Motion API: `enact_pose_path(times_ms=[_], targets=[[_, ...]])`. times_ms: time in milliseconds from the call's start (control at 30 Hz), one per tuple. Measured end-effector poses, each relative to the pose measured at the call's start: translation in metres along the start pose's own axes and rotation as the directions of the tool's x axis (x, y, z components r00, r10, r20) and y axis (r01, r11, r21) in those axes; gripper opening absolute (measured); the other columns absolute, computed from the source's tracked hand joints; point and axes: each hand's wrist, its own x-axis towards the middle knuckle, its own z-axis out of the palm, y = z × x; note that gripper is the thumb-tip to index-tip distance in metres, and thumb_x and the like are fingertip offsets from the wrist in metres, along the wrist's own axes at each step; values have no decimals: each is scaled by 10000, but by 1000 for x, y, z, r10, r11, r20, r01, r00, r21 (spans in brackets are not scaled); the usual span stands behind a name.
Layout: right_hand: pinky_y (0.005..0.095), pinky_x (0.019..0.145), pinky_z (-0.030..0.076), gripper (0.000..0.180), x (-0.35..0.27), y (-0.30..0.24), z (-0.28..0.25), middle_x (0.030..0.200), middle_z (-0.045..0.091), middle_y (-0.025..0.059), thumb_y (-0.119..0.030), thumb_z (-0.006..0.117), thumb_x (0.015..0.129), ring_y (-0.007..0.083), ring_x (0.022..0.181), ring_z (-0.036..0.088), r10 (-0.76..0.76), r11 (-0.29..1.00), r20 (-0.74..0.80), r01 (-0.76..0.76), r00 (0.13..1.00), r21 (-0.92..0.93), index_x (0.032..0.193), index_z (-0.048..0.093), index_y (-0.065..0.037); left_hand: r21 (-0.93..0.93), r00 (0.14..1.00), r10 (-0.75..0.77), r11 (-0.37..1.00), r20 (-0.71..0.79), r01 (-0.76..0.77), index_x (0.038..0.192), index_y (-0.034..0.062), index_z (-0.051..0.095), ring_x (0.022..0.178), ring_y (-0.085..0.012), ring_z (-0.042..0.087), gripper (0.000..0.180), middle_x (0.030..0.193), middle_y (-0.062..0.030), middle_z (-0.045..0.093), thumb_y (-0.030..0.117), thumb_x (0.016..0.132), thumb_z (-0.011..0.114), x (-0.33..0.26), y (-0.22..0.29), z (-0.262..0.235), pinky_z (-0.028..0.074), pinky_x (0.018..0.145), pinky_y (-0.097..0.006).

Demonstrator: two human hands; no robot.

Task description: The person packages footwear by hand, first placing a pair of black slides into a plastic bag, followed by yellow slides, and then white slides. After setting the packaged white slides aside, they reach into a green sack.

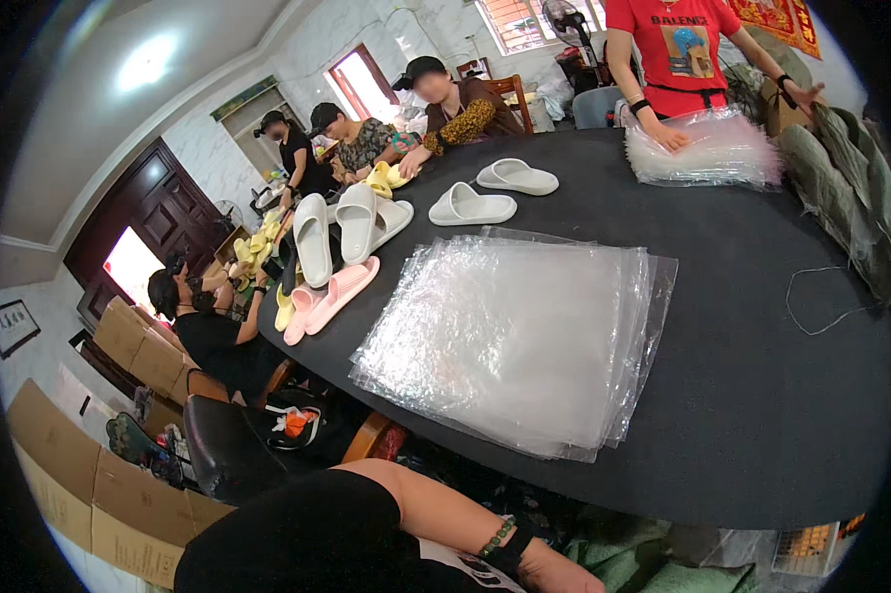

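My left hand [554,571] is at the lower edge, below the near edge of the black table [752,395]. A beaded bracelet and a black band circle its wrist. The picture's edge cuts off the fingers, so what they hold, if anything, is hidden. Green cloth or sacking [633,560] lies close to it. My right hand is out of sight. On the table before me is a broad, loose stack of clear plastic bags [515,336]. Beyond it sit white slippers [473,206], and to its left are pink slippers [342,296] beside more white ones [357,222].
Across the table, a person in a red shirt [678,59] rests one hand on another plastic bag stack [702,148]. Greenish woven sacking [841,188] and a loose string [791,306] lie at right. Co-workers handle yellow slippers [386,178] farther left. A black chair [223,445] and cardboard boxes [129,494] stand at left.
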Motion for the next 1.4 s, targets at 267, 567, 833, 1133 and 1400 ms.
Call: enact_pose_path(times_ms=[267, 567, 833, 1133, 1400], targets=[[407, 838, 527, 365, 29, -7, 22, 1127, 668, 172, -154, 700, 763, 263, 1024, 640, 16, 998, 81, -11, 997, -70, 1101, 655, -22, 95, 993, 106, 989, 52, -111, 772, 83, 401, 606, -82, 306, 203, 699, 46, 322, 108, 950, 495, -6, 5, -3, 336, 563, -297], [405, 841, 527, 373, 106, -31, 106, 1127, 670, 171, -158, 699, 770, 264, 1027, 641, -35, 995, 232, 57, 972, -87, 1115, 652, -25, 94, 986, 163, 982, 41, -166, 745, 59, 410, 596, -133, 237, 224, 686, 8, 303, 88, 965, 443, -6, 11, -4, 310, 575, -338], [403, 844, 527, 379, 113, -16, 109, 1128, 672, 170, -162, 699, 775, 264, 1029, 642, 20, 989, 232, 14, 972, -148, 1127, 649, -28, 60, 988, 156, 986, 16, -156, 760, 51, 445, 593, -121, 259, 196, 685, 17, 336, 82, 952, 460, -10, 11, -18, 309, 568, -322], [401, 846, 528, 387, 114, -7, 104, 1128, 674, 168, -166, 698, 782, 264, 1032, 643, 78, 971, 234, -21, 969, -237, 1140, 646, -31, -7, 990, 136, 991, 46, -136, 801, 5, 499, 617, -116, 333, 144, 710, 12, 406, 62, 932, 483, -15, 10, -29, 357, 589, -323], [399, 849, 528, 393, 116, -2, 92, 1128, 676, 167, -170, 698, 787, 265, 1034, 644, 116, 951, 229, -42, 967, -305, 1152, 644, -34, -57, 988, 148, 988, 31, -146, 816, -8, 509, 665, -119, 373, 138, 755, 4, 434, 68, 931, 504, -20, 13, -34, 380, 618, -331]])
